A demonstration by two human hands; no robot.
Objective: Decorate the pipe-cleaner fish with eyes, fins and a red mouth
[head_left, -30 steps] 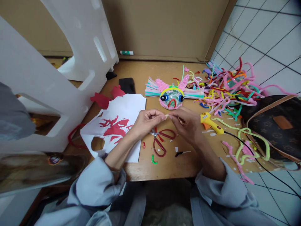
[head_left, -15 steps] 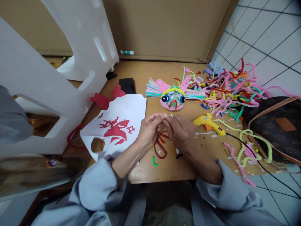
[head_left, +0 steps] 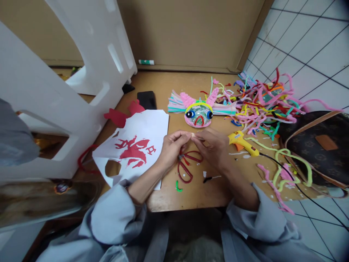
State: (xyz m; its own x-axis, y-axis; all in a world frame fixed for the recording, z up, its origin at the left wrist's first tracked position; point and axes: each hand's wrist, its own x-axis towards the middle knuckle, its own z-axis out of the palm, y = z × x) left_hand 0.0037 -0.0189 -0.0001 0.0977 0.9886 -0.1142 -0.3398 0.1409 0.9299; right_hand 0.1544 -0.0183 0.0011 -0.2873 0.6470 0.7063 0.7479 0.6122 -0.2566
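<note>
My left hand [head_left: 173, 145] and my right hand [head_left: 212, 145] meet fingertip to fingertip above the wooden table [head_left: 169, 83], pinching a small pale piece [head_left: 194, 135] between them. Both hands are closed in a pinch on it. Red-handled scissors [head_left: 187, 165] lie on the table right under the hands. Just beyond the fingers sits a pink pipe-cleaner face [head_left: 199, 113] with blue eyes and striped side tufts. A yellow glue gun [head_left: 241, 142] rests to the right of my right hand.
White paper with a red cut-out figure [head_left: 135, 147] lies left of my hands, near red paper scraps [head_left: 117, 116] and a black phone [head_left: 146, 99]. Loose pipe cleaners [head_left: 261, 103] pile at the right, beside a brown bag [head_left: 319, 145]. White foam pieces [head_left: 54, 91] stand at left.
Both hands dropped closer to the table, then rose slightly, keeping the pinch on the small piece. The view shifted a little.
</note>
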